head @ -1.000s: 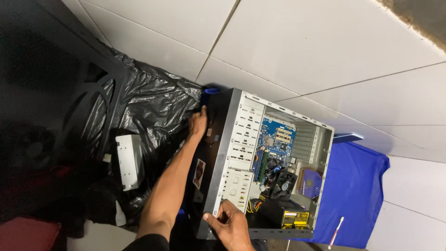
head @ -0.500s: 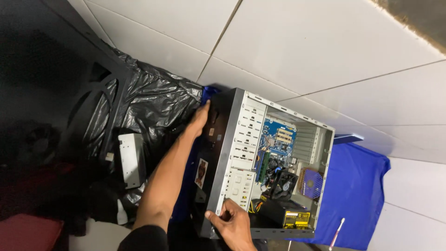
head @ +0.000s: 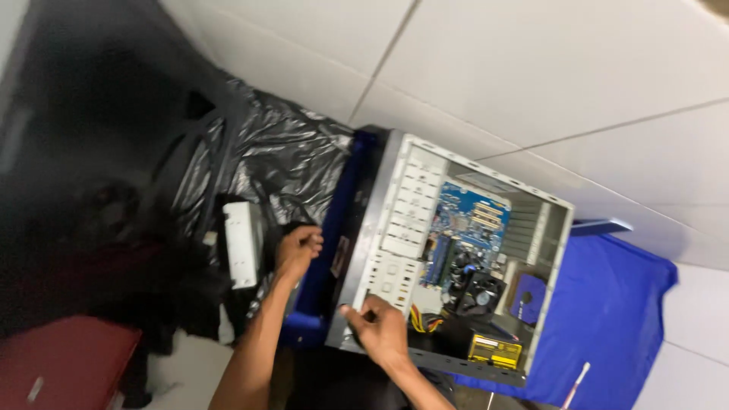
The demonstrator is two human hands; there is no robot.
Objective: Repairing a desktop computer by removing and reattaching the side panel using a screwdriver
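Note:
An open grey computer case lies on its side, showing a blue motherboard, a black fan and a yellow-labelled power unit. My right hand grips the metal frame at the case's near front corner. My left hand hovers just left of the case's black front panel. Its fingers are curled and I see nothing in them.
The case rests on a blue cloth on a white tiled floor. A crumpled black plastic bag and a white boxy part lie to the left. A red object is at bottom left, a thin tool at bottom right.
My left hand has left the far top corner of the case front and drawn back toward me, curling its fingers. My right hand stays on the case's near edge.

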